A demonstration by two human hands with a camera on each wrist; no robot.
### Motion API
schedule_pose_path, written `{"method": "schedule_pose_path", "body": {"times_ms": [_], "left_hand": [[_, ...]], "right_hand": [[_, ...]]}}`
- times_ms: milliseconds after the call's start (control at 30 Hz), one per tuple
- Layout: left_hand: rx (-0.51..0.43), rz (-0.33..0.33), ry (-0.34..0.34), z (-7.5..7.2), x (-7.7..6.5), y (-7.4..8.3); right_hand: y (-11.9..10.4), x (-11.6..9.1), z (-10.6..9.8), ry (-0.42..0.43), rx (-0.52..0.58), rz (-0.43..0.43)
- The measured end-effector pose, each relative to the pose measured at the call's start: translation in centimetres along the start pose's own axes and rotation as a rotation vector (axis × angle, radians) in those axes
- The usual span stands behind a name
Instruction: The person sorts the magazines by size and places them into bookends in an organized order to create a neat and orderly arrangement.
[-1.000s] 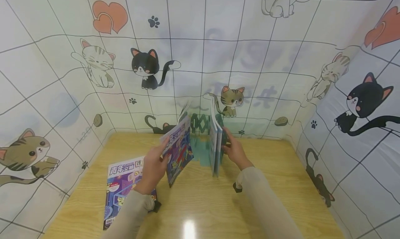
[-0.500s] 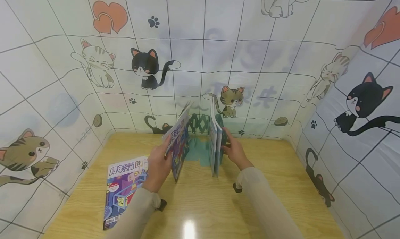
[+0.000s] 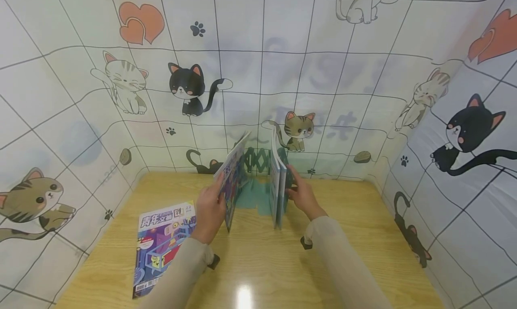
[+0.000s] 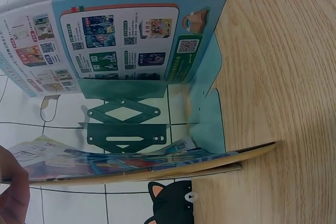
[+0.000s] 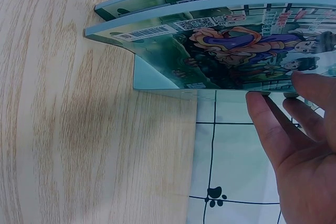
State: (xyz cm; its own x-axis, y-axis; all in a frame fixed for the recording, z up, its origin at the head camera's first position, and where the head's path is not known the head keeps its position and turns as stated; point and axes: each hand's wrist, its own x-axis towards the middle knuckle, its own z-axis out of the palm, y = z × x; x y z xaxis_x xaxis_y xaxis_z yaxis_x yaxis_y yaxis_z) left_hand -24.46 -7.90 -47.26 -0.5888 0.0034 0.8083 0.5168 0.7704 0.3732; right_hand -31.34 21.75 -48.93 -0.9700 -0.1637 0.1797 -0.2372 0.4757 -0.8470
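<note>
A teal expandable book stand [image 4: 123, 111] with a scissor-like back stands against the far wall. My left hand [image 3: 210, 210] grips a magazine [image 3: 230, 185], thumb on its near side, and holds it upright at the stand's left. In the left wrist view a second edge shows close beneath that magazine [image 4: 131, 171]. At the stand's right side, upright books [image 3: 278, 188] with light-blue edges lean together; a green illustrated cover [image 5: 226, 51] faces outward. My right hand [image 3: 304, 197] rests its fingertips against the right end of the stand, beside the books.
Another magazine [image 3: 161, 241] with a purple cover lies flat at the left of the wooden table [image 3: 335, 201]. A cat-patterned cloth [image 3: 242, 67] hangs behind and on both sides. My left forearm covers part of the flat magazine.
My left hand has moved right and slightly back, turning the magazine more upright and bringing it to the stand's left side. The right hand has kept its place.
</note>
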Motion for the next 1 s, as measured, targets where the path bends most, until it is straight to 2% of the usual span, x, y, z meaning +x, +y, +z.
{"method": "schedule_pose_path", "body": {"times_ms": [333,667,1000], "left_hand": [[0.003,0.027,0.020,0.9,0.0,-0.8],[0.006,0.018,0.024,1.9,0.3,-1.3],[0.021,0.050,0.049,3.1,1.1,-2.0]], "right_hand": [[-0.1,0.0,0.0,0.005,-0.010,0.000],[-0.1,-0.2,0.1,0.002,-0.003,-0.006],[-0.1,-0.1,0.1,0.004,-0.004,0.003]]}}
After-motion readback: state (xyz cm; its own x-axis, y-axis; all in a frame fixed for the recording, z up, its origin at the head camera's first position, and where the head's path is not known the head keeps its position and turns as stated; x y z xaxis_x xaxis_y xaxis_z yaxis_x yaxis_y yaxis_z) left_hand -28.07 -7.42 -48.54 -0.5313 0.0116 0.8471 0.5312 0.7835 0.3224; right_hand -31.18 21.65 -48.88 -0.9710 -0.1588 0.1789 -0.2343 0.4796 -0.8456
